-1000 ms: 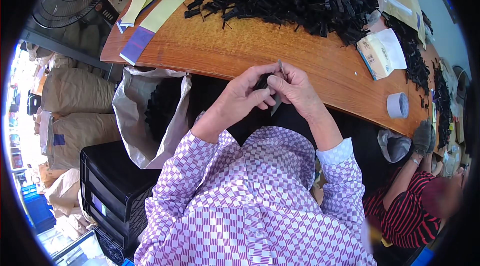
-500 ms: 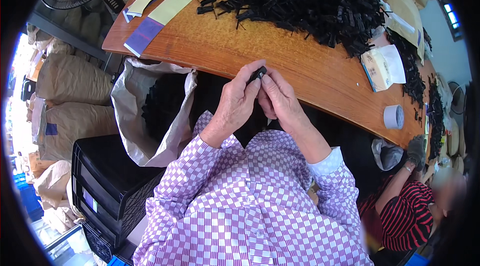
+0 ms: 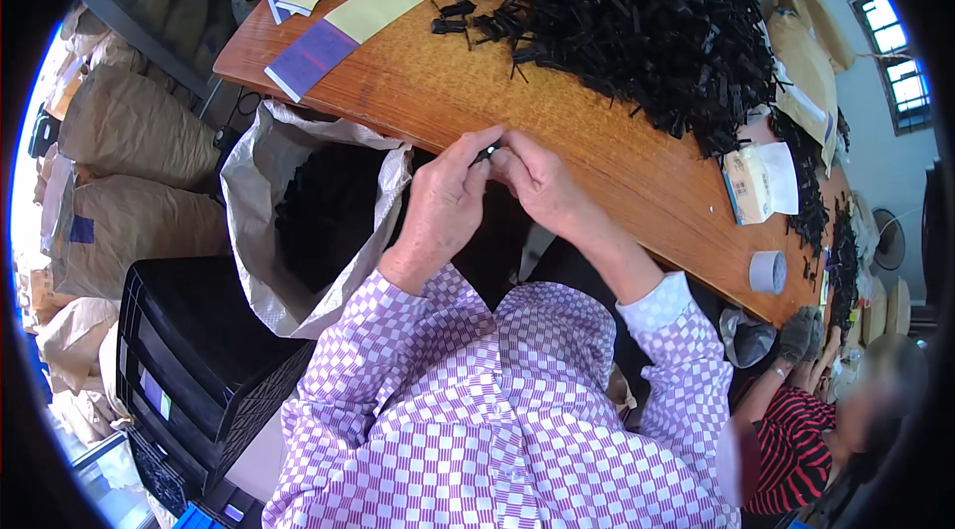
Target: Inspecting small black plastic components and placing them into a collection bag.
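Observation:
Just off the front edge of the wooden table, my left hand and my right hand meet at the fingertips. Between them they pinch a small black plastic part, mostly covered by the fingers. Both hands are closed on it. Beyond them on the tabletop lies a large heap of similar black parts, some with thin stems sticking out. To the left of my left hand, an open white woven sack holds a dark mass of black pieces.
Yellow and purple strips lie at the table's left end. Toward the right are a tissue pack and a tape roll. A black crate stands lower left. A person in a striped shirt works at the right.
The whole view has shifted a little. My joined hands have turned slightly, and the black part shows less between the fingers. The other person's gloved hands are now both visible at the table corner.

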Tool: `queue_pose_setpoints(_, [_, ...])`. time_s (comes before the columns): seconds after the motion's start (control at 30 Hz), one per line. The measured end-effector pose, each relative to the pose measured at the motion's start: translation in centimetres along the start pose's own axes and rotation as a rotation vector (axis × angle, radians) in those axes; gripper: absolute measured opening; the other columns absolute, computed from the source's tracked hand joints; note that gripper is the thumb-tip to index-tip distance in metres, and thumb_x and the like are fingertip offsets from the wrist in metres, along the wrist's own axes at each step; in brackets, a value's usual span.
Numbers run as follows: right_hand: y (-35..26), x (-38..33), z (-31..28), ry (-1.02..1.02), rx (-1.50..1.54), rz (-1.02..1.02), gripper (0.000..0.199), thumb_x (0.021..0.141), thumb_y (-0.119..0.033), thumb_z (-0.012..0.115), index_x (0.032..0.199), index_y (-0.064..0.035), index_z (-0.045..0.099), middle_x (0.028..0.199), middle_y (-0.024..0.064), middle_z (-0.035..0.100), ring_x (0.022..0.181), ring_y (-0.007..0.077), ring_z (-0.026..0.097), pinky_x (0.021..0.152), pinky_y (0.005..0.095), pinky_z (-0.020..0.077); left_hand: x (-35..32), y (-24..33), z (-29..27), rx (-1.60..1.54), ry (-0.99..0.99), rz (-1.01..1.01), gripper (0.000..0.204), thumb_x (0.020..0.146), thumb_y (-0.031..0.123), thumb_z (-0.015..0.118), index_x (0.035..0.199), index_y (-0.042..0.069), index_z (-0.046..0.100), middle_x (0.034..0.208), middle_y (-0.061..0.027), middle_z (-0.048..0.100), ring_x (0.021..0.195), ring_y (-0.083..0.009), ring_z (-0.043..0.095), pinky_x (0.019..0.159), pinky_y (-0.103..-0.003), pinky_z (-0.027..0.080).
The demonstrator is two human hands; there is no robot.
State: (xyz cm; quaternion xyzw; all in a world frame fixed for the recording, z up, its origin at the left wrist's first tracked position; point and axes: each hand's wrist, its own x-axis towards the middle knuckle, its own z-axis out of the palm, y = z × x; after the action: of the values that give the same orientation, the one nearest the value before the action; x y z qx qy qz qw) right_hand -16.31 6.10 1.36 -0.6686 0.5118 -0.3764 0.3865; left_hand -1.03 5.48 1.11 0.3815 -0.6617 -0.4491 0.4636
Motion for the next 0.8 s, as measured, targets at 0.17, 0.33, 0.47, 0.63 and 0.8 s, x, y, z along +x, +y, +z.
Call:
queue_pose_setpoints(0.17, [-1.4, 5.3, -4.2, 0.131, -0.438, 0.117, 0.034, 0.090, -0.024, 0.062, 0.118, -0.0071, 0.054, 0.083, 0.0115, 0.066, 0.076, 0.0153, 0.063, 0.066, 0.0311, 0.0493, -0.2, -0.6, -6.5, 0.321, 0.183, -0.010, 0.028, 0.082, -0.003, 0.055, 0.109, 0.004, 0.058, 0.100, -0.0185, 0.063, 0.092, -0.0355, 0.062, 0.076, -0.037, 0.050])
queue_pose_setpoints(0.33, [1.3, 9.6, -7.5, 0.155, -0.916, 0.075, 0.038, 0.089, -0.018, 0.057, 0.125, -0.0128, 0.046, 0.078, 0.0185, 0.065, 0.076, 0.0364, 0.064, 0.066, 0.0422, 0.0499, -1.6, -2.2, -12.4, 0.759, 0.098, -0.183, 0.035, 0.082, 0.002, 0.057, 0.116, 0.010, 0.054, 0.098, -0.0184, 0.064, 0.092, -0.0387, 0.060, 0.077, -0.043, 0.049])
queue_pose_setpoints(0.47, [2.4, 9.4, -8.8, 0.050, -0.914, 0.001, 0.031, 0.090, -0.018, 0.055, 0.120, -0.0118, 0.049, 0.080, 0.0173, 0.064, 0.076, 0.0359, 0.064, 0.068, 0.0428, 0.0493, -2.5, -3.1, -13.1, 1.019, -0.015, -0.231, 0.040, 0.082, 0.010, 0.061, 0.121, 0.011, 0.052, 0.101, -0.0156, 0.063, 0.090, -0.0368, 0.062, 0.080, -0.043, 0.049])
queue_pose_setpoints(0.63, [1.1, 5.4, -9.9, -0.006, -0.657, -0.003, 0.027, 0.088, -0.014, 0.058, 0.114, -0.0084, 0.052, 0.079, 0.0161, 0.063, 0.071, 0.0327, 0.063, 0.063, 0.0378, 0.0475, -0.3, -1.3, -8.7, 0.553, 0.072, -0.098, 0.045, 0.084, 0.017, 0.064, 0.126, 0.005, 0.050, 0.105, -0.0145, 0.061, 0.081, -0.0278, 0.064, 0.073, -0.033, 0.051])
queue_pose_setpoints(0.8, [0.0, 0.0, -9.0, 0.132, -0.596, -0.353, 0.030, 0.081, -0.003, 0.062, 0.110, -0.0062, 0.055, 0.085, 0.0143, 0.064, 0.073, 0.0312, 0.064, 0.062, 0.0352, 0.0493, 2.1, 2.6, -1.4, -0.464, -0.248, -0.505, 0.048, 0.100, 0.035, 0.041, 0.133, 0.000, 0.043, 0.107, -0.0138, 0.063, 0.073, -0.0121, 0.060, 0.057, -0.019, 0.043])
